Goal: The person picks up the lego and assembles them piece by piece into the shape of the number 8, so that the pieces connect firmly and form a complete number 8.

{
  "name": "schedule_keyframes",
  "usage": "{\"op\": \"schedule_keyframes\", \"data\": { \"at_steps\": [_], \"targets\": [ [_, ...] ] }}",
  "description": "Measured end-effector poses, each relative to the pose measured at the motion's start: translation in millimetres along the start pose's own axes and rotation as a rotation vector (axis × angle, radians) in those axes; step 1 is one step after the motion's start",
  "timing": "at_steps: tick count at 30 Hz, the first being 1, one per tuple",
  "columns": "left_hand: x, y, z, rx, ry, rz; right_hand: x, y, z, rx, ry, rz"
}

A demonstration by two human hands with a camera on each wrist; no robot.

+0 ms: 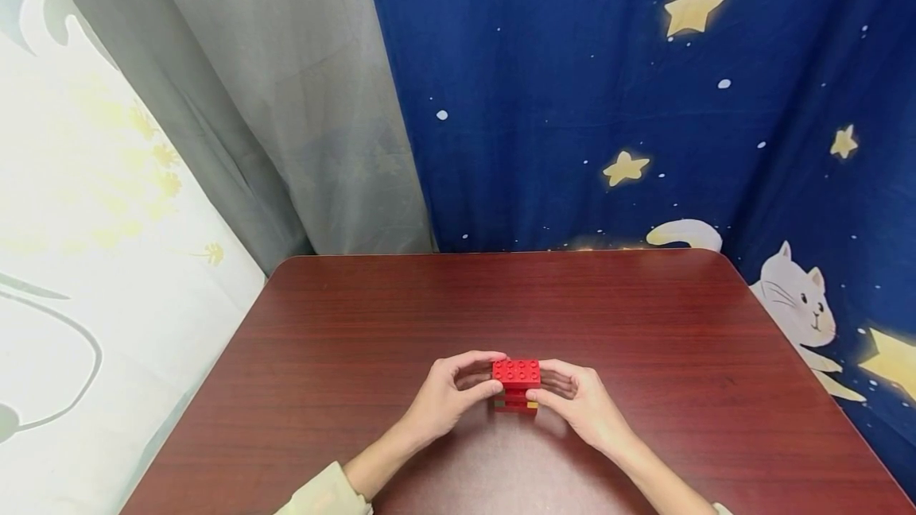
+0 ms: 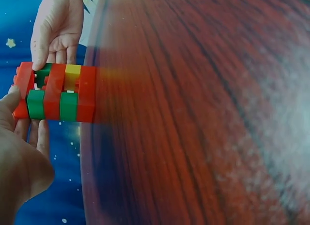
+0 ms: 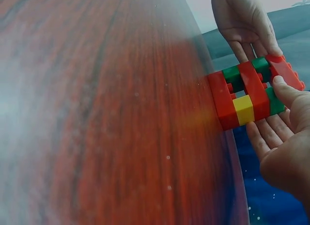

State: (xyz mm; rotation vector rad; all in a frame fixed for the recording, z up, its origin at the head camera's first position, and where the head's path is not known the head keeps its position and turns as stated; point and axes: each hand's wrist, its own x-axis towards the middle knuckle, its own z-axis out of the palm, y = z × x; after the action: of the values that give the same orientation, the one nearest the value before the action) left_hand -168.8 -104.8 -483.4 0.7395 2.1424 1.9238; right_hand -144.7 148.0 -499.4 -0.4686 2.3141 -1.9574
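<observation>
A small tower of toy building bricks stands on the table, with a red brick (image 1: pixel 517 373) at its top, studs upward. Below that brick come a pair of green bricks (image 2: pixel 36 104), a middle red brick (image 3: pixel 255 89), then a yellow brick (image 3: pixel 243 110) beside a green brick (image 2: pixel 68 106), and a red base brick (image 2: pixel 87 94). My left hand (image 1: pixel 444 397) holds the top red brick at its left end, thumb in front and fingers behind. At the right end my right hand (image 1: pixel 585 405) grips the same brick likewise. Gaps show between the paired bricks.
The dark red wooden table (image 1: pixel 343 324) has rounded far corners. Behind it hang a grey curtain (image 1: pixel 286 102) and a blue curtain (image 1: pixel 544 102) with stars and a cat. A white patterned cloth (image 1: pixel 93 181) hangs along the left side.
</observation>
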Motion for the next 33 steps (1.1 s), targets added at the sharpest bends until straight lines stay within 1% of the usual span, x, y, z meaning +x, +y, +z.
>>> {"op": "schedule_keyframes", "data": {
  "at_steps": [5,15,24,33],
  "targets": [
    [-0.1,-2.1,0.4,0.005,0.002,0.029,-0.2,0,-1,-0.007,0.000,-0.003],
    [-1.0,-2.5,1.5,-0.007,0.008,0.030,-0.8,1,-1,-0.011,-0.005,-0.026],
    [-1.8,-9.8,2.3,-0.024,0.009,0.064,0.9,2,-1,0.019,-0.024,-0.008],
    [-2.8,-13.0,4.8,-0.017,0.016,0.100,1.8,3,0,0.014,-0.019,-0.076]
  ]
}}
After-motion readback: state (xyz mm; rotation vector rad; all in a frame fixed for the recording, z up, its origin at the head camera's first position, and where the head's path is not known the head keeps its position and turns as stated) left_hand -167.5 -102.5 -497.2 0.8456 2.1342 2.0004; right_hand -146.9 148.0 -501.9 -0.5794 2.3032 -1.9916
